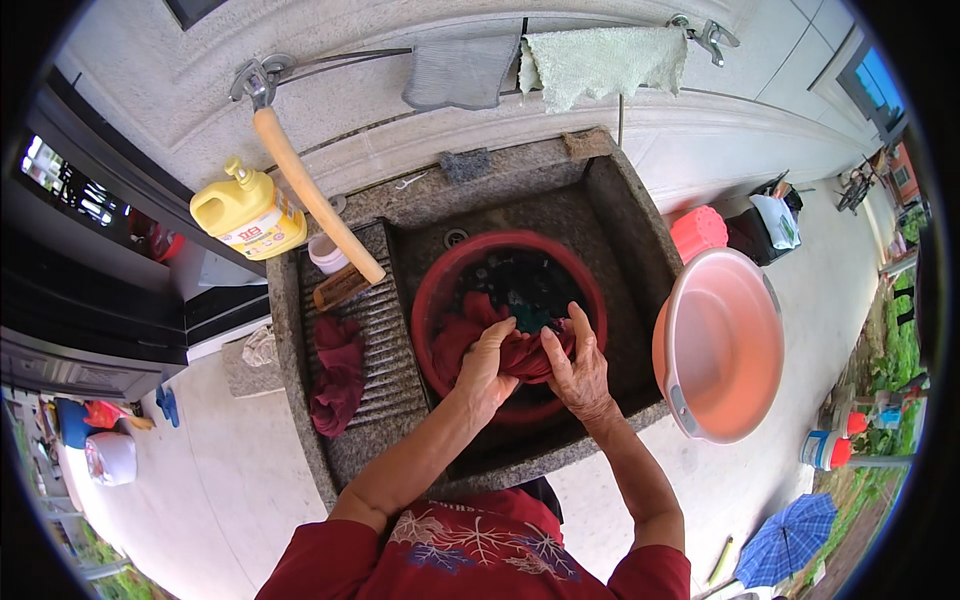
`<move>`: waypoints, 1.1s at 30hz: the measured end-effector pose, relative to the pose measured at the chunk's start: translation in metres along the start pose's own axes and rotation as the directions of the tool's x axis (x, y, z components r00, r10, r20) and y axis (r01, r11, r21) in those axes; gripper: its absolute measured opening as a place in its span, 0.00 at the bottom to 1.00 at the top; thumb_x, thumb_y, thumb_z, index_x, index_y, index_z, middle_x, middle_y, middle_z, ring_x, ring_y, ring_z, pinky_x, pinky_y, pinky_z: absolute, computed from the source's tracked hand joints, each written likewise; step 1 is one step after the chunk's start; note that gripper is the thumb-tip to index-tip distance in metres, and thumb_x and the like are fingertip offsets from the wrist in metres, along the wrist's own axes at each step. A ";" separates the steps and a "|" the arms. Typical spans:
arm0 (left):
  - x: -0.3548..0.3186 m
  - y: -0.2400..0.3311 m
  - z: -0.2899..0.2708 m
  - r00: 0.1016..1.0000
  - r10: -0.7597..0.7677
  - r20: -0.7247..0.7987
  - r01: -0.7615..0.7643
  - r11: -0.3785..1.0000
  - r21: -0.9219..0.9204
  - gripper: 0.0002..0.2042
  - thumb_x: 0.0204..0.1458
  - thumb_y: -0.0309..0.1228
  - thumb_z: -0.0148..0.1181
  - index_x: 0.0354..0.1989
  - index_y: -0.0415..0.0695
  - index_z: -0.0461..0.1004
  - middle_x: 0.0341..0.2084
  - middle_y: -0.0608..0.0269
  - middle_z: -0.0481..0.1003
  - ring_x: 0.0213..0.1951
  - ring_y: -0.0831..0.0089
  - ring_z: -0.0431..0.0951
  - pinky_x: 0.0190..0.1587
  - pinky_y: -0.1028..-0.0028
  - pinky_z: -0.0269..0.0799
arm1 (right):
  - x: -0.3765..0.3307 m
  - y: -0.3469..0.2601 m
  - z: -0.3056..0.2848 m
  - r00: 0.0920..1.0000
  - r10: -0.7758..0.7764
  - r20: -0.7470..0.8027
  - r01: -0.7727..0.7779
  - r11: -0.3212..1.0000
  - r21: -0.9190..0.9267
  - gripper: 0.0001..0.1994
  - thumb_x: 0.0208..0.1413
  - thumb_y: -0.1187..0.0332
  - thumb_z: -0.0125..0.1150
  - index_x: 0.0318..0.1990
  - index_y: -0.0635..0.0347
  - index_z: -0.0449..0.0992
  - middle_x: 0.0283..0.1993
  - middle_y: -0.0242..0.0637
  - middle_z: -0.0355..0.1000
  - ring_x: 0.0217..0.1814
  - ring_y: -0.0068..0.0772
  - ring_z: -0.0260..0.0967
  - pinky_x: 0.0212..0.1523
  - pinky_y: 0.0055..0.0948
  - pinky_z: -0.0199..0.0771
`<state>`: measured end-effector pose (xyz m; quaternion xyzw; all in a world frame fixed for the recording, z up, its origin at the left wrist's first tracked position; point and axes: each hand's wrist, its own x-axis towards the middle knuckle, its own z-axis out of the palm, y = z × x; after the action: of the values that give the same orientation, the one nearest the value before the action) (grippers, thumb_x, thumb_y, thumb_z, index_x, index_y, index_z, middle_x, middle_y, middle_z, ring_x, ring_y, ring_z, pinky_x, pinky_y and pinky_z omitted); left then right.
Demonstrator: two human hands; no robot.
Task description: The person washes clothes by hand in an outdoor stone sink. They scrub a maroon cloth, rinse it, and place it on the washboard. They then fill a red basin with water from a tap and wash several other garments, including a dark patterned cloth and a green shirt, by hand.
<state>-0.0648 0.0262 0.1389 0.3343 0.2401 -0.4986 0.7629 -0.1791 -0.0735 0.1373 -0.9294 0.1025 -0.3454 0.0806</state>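
Observation:
Over a red basin (428, 290) in the stone sink, my left hand (483, 370) and my right hand (576, 372) both grip a dark red wet garment (462, 330). The cloth is bunched between them, with thumbs and fingertips pinching its folds. Dark water and a dark green cloth (532, 316) show beyond my fingers. Another dark red garment (338, 375) lies crumpled on the ribbed washboard (388, 365) at the left of the sink. A wooden scrub brush (341, 287) rests at the washboard's far end.
A beige hose (310, 190) hangs from the tap over the washboard. Beside it stands a yellow detergent jug (250, 215) on the left rim. A pink basin (735, 345) sits right of the sink (630, 215). Towels (605, 62) hang on the wall; a blue umbrella (787, 540) lies lower right.

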 end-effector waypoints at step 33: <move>0.027 0.050 -0.010 0.807 0.157 0.569 -0.545 0.567 0.617 0.11 0.45 0.25 0.61 0.38 0.41 0.72 0.31 0.70 0.72 0.34 0.80 0.70 0.38 0.75 0.69 | 0.027 -0.008 0.012 0.246 -0.058 0.968 -0.962 -0.140 0.236 0.18 0.34 0.79 0.66 0.37 0.62 0.69 0.26 0.26 0.68 0.24 0.16 0.64 0.24 0.18 0.65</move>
<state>-0.0090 0.0311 0.1271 0.5374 -0.2491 -0.4470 0.6704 -0.1498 -0.0719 0.1469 -0.5183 0.2248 0.1897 0.8030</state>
